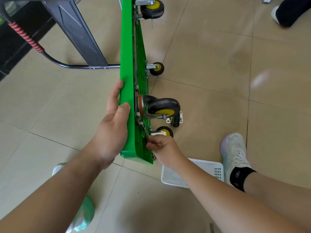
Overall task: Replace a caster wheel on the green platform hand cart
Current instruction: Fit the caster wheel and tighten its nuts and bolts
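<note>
The caster wheel point(163, 107) is bolted under the green cart point(127, 64), which stands on edge on the floor. The right hand's point(164, 149) grip pinches a slim wrench point(145, 132) beside the caster. The left hand's point(114, 118) grip clasps the cart's rim. A slipping wrench could jolt and topple the cart.

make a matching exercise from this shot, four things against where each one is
1 green plastic cart platform
2 white perforated plastic basket
3 loose black caster with white plate
4 thin metal wrench

a pinched in the right hand
b on the tiles beside the mounted caster
c tipped on edge, gripped by the left hand
d next to the white shoe

Pairs: 1-c, 2-d, 3-b, 4-a
</note>
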The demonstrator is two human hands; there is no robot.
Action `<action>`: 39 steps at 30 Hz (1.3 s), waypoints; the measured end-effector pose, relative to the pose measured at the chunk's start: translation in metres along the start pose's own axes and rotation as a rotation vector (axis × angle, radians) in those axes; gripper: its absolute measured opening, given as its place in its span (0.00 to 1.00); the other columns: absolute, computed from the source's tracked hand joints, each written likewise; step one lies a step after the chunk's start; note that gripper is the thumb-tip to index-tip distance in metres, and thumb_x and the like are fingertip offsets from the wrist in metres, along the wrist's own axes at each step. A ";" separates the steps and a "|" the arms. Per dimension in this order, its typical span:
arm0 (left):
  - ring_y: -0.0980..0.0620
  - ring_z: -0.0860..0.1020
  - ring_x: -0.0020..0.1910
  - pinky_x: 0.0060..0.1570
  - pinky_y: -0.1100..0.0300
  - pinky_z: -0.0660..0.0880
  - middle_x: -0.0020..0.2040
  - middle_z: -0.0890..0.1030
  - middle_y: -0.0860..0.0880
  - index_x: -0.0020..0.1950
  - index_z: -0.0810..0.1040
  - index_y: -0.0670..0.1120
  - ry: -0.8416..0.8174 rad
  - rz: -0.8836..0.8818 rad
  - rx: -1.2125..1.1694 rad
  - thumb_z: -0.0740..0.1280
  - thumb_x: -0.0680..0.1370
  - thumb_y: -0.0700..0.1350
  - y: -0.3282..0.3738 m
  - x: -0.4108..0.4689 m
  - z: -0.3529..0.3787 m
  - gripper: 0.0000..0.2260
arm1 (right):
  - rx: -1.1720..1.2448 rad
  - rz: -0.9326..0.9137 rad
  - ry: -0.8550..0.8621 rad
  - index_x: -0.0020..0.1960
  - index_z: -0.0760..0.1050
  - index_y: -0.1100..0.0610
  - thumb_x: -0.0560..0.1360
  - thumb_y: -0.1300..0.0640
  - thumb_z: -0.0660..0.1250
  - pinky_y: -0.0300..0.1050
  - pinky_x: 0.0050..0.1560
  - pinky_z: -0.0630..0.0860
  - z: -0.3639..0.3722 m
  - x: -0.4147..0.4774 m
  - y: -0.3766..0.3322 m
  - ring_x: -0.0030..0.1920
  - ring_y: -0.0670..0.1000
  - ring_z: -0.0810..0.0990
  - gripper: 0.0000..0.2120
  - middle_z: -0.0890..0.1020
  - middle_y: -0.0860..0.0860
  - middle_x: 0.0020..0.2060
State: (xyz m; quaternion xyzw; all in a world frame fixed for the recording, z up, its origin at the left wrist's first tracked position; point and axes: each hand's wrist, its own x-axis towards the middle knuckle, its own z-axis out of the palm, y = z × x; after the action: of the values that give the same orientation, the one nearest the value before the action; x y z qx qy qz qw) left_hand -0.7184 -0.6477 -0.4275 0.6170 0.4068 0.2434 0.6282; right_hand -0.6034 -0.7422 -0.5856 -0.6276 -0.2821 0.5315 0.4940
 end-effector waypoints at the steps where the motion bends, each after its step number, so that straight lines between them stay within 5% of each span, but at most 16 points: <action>1: 0.47 0.75 0.70 0.69 0.41 0.71 0.74 0.71 0.58 0.70 0.59 0.78 -0.003 0.000 -0.002 0.55 0.79 0.56 0.000 0.000 0.000 0.22 | -0.009 -0.015 0.015 0.56 0.85 0.49 0.77 0.64 0.69 0.55 0.68 0.75 0.001 -0.002 0.000 0.57 0.54 0.83 0.14 0.87 0.51 0.53; 6: 0.49 0.75 0.69 0.69 0.42 0.71 0.73 0.72 0.58 0.71 0.58 0.77 -0.007 0.007 0.004 0.54 0.79 0.55 0.001 0.000 0.002 0.23 | -0.066 -0.087 0.067 0.58 0.85 0.54 0.79 0.63 0.68 0.44 0.58 0.79 0.007 -0.017 -0.003 0.52 0.52 0.84 0.11 0.87 0.52 0.50; 11: 0.49 0.77 0.67 0.68 0.42 0.72 0.72 0.74 0.58 0.74 0.57 0.74 -0.005 0.004 0.026 0.54 0.79 0.56 0.002 -0.001 0.001 0.24 | -0.027 -0.063 0.127 0.57 0.85 0.53 0.78 0.63 0.68 0.46 0.60 0.79 0.016 -0.027 -0.011 0.52 0.50 0.84 0.12 0.87 0.48 0.49; 15: 0.49 0.76 0.67 0.69 0.42 0.72 0.72 0.73 0.58 0.76 0.57 0.71 -0.008 0.007 0.023 0.54 0.80 0.55 0.003 -0.001 0.001 0.25 | 0.095 -0.009 0.164 0.57 0.84 0.62 0.79 0.66 0.67 0.33 0.45 0.74 0.020 -0.041 -0.019 0.37 0.40 0.80 0.10 0.83 0.38 0.34; 18: 0.51 0.76 0.68 0.70 0.43 0.71 0.72 0.73 0.59 0.76 0.58 0.70 0.000 0.012 0.016 0.54 0.80 0.55 0.005 -0.003 0.002 0.24 | 0.134 0.034 0.197 0.56 0.85 0.60 0.80 0.64 0.67 0.33 0.41 0.72 0.025 -0.050 -0.022 0.32 0.39 0.77 0.09 0.80 0.39 0.29; 23: 0.51 0.78 0.62 0.66 0.44 0.75 0.66 0.76 0.66 0.75 0.57 0.70 -0.003 0.014 0.002 0.54 0.79 0.55 0.007 -0.005 0.008 0.25 | 0.120 0.082 0.281 0.44 0.85 0.42 0.79 0.60 0.69 0.37 0.42 0.75 0.031 -0.060 -0.032 0.35 0.38 0.79 0.14 0.86 0.47 0.39; 29: 0.48 0.78 0.62 0.65 0.44 0.75 0.61 0.79 0.68 0.76 0.58 0.69 -0.003 0.013 -0.016 0.54 0.79 0.54 0.008 -0.005 0.008 0.26 | 0.137 0.132 0.198 0.52 0.86 0.47 0.79 0.59 0.69 0.42 0.37 0.73 0.021 -0.064 -0.031 0.32 0.46 0.73 0.10 0.82 0.48 0.34; 36: 0.46 0.79 0.64 0.65 0.40 0.75 0.69 0.76 0.57 0.75 0.58 0.71 -0.016 0.000 -0.028 0.54 0.79 0.54 0.005 -0.003 0.007 0.25 | 0.108 0.089 0.173 0.55 0.85 0.52 0.78 0.64 0.69 0.30 0.35 0.72 0.006 -0.062 -0.012 0.30 0.39 0.76 0.11 0.82 0.40 0.32; 39: 0.45 0.78 0.66 0.66 0.40 0.74 0.71 0.76 0.56 0.75 0.59 0.72 -0.012 0.001 -0.028 0.54 0.79 0.53 0.004 -0.003 0.006 0.24 | 0.083 0.026 0.174 0.50 0.85 0.44 0.77 0.66 0.70 0.37 0.45 0.78 -0.002 -0.047 -0.009 0.36 0.40 0.79 0.17 0.84 0.43 0.36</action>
State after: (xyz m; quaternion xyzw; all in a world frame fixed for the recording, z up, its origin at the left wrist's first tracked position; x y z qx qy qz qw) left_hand -0.7143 -0.6536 -0.4236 0.6097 0.3993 0.2457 0.6392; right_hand -0.6133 -0.7808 -0.5590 -0.6540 -0.2079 0.4927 0.5351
